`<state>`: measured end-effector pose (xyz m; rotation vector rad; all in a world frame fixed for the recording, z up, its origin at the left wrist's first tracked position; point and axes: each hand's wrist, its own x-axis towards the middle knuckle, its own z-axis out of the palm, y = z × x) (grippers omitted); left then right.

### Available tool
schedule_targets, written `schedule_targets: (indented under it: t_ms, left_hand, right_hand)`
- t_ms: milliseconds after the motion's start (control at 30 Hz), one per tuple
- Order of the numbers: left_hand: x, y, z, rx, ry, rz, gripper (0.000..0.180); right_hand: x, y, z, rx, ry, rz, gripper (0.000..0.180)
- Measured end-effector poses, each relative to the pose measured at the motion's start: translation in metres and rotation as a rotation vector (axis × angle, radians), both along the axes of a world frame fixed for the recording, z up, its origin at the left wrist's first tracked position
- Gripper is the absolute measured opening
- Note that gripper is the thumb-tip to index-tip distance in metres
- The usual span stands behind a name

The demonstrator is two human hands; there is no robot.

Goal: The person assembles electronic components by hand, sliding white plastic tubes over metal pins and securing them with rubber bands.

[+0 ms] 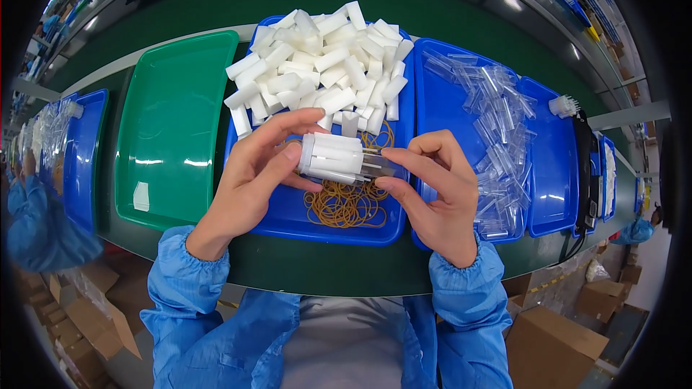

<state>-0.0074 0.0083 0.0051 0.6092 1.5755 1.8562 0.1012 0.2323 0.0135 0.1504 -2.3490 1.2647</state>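
Note:
Between my hands, over the middle blue tray [393, 236], lies a bundle of white cylinders [331, 157] with a pale cap-like band at its left end. My left hand [245, 180] is closed round that left end, fingers above and below it. Thin rods and a clear plastic piece [380, 166] stick out at the bundle's right end. The thumb and fingertips of my right hand [443, 191] pinch this clear piece. Behind the bundle rises a heap of white foam blocks [317, 65]. Tan rubber bands [346, 205] lie in the tray just below it.
On the left stands a green tray [176, 112] with a small white piece [141, 197]. A blue tray [440, 94] of clear plastic tubes [497, 148] stands right. Farther right are another blue tray [551, 198], a white spiky bundle [564, 106] and a black device [584, 173]. Another person's blue sleeve [43, 223] shows far left.

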Motion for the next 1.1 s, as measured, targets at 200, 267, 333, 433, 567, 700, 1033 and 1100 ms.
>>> schedule_targets:
  t_ms: [200,267,333,433,567,700,1033,1100]
  left_hand:
    - [0.004,0.001,-0.002,0.055,-0.076,-0.071,0.041]
    - [0.009,0.005,-0.004,0.076,-0.131,-0.108,0.040]
    - [0.013,0.008,-0.007,0.114,-0.156,-0.127,0.039]
    - [0.010,0.010,-0.010,0.103,-0.185,-0.133,0.038]
    - [0.009,0.006,-0.009,0.086,-0.326,-0.105,0.033]
    - [0.005,0.003,-0.008,0.174,-0.428,-0.113,0.031]
    - [0.011,0.009,-0.006,-0.001,-0.127,-0.011,0.030]
    - [0.010,0.009,-0.006,0.002,-0.115,-0.038,0.032]
  right_hand:
    - [0.000,-0.004,0.000,0.066,0.022,0.029,0.035]
    - [0.001,-0.009,-0.001,0.097,0.029,0.057,0.034]
    - [0.002,-0.013,-0.005,0.109,0.034,0.041,0.035]
    - [0.000,-0.012,-0.008,0.129,0.052,0.037,0.039]
    - [-0.002,-0.012,0.008,0.050,-0.014,0.038,0.037]
    - [-0.011,0.029,0.010,0.427,-0.022,-0.245,0.022]
    - [-0.062,0.096,-0.013,1.049,-0.131,-0.575,0.015]
    - [-0.075,0.103,-0.013,1.118,-0.164,-0.597,0.017]
